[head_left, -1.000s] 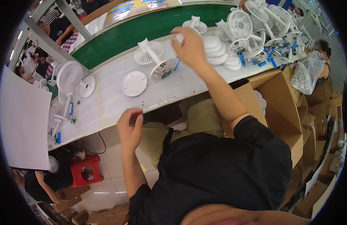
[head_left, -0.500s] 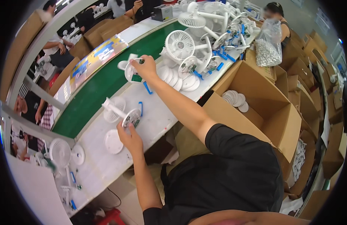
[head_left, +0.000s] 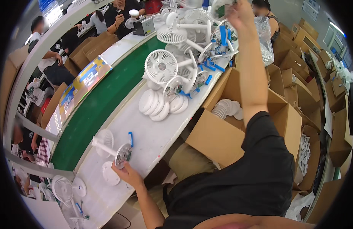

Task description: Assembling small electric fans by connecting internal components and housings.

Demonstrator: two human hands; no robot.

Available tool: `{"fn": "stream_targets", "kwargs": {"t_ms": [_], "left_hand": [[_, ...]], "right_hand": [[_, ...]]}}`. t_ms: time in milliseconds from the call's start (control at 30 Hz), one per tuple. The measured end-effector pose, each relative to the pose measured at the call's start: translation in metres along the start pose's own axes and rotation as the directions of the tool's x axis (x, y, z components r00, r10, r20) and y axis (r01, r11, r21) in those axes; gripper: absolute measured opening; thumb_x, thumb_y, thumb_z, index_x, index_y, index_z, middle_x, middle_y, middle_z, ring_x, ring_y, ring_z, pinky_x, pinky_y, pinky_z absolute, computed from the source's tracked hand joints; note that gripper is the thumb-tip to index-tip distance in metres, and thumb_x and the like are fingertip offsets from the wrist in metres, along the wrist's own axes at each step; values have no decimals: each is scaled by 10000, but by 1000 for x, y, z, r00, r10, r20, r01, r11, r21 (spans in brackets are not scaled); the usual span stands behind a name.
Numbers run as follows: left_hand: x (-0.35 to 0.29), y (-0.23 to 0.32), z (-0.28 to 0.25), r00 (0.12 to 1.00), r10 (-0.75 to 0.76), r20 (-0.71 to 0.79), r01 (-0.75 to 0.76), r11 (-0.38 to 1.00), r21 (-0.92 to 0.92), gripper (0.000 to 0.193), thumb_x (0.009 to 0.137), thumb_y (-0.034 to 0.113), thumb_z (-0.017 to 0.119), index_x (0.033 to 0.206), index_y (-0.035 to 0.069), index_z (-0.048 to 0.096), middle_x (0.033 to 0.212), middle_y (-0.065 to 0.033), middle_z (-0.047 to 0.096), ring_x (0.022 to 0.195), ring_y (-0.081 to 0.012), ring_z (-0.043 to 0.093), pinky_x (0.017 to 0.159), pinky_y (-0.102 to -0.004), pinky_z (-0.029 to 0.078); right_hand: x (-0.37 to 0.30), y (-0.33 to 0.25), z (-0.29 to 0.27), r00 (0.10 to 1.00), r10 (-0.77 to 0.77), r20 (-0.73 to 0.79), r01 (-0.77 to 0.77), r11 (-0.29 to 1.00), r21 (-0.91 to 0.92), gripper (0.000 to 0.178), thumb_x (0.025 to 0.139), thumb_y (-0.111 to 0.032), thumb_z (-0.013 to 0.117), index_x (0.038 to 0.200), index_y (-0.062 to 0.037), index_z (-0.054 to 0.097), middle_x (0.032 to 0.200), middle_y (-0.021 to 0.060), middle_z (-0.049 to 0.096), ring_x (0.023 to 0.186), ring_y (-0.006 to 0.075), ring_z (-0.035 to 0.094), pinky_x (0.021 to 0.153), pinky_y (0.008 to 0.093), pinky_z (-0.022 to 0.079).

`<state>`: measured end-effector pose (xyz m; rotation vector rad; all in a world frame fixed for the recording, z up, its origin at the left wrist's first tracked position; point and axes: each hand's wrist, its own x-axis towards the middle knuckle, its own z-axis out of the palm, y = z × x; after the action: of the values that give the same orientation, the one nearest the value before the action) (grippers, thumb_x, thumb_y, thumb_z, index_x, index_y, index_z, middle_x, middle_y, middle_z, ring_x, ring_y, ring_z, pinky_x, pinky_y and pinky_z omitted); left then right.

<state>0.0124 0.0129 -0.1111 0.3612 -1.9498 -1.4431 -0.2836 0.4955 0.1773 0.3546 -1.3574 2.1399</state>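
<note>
My left hand (head_left: pixel 127 173) grips the rim of a small white desk fan's round base; the fan (head_left: pixel 104 145) lies on its side on the table. The base's underside shows a green circuit board, and a blue cylindrical battery (head_left: pixel 130 139) lies beside it. Just below sits a round white base cover (head_left: pixel 110 173). At the far end my right hand (head_left: pixel 240 15), somewhat blurred, is closed on the base of another white fan (head_left: pixel 219 9), above the fan pile. A blue battery (head_left: pixel 223 35) shows beneath that base.
Many white fans (head_left: pixel 161 65) heap at the table's far end, with stacked round covers (head_left: pixel 155 105) nearer. A green belt (head_left: pixel 104 103) runs along the left. An open carton (head_left: pixel 212 133) with white discs stands right. Other people work across the belt and at far right.
My right hand has swung far and right, carrying the fan from beside the green belt to above the pile. My left hand still holds its fan. The view has shifted.
</note>
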Motion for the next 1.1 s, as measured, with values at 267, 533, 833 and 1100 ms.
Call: {"fn": "stream_targets", "kwargs": {"t_ms": [267,533,833,1100], "left_hand": [[-2,-6,5,998,-45,-47,46,999,27,343,941,122,435,1259,-5,448,1150,-161,537,1015,-253,519,939,-334,398],[4,-1,13,958,-224,-178,208,973,-104,304,977,130,372,1238,4,460,1129,-145,538,1024,-222,506,919,-317,396],[30,33,17,958,-216,-190,102,872,-478,232,1011,156,380,1144,-4,482,1124,-141,540,1031,-199,538,900,-302,437],[-15,100,40,943,-181,-280,27,878,-479,206,1014,150,411,1108,-15,492,1116,-151,549,989,-209,565,886,-315,458]], "right_hand": [[180,69,-123,955,-284,-88,94,569,-817,325,881,-356,595,1043,-86,677,974,117,691,869,309,628,731,370,504],[200,141,-191,983,-172,-62,-6,309,-951,393,859,-435,564,1047,-113,689,1011,117,703,917,379,622,803,419,497],[74,72,-119,860,-509,23,306,480,-822,275,841,-288,602,979,-66,685,944,90,699,793,238,623,717,345,496],[-328,105,139,592,76,802,382,850,-362,718,893,-436,584,1485,-138,306,1489,263,204,1333,457,287,1029,547,330]]}}
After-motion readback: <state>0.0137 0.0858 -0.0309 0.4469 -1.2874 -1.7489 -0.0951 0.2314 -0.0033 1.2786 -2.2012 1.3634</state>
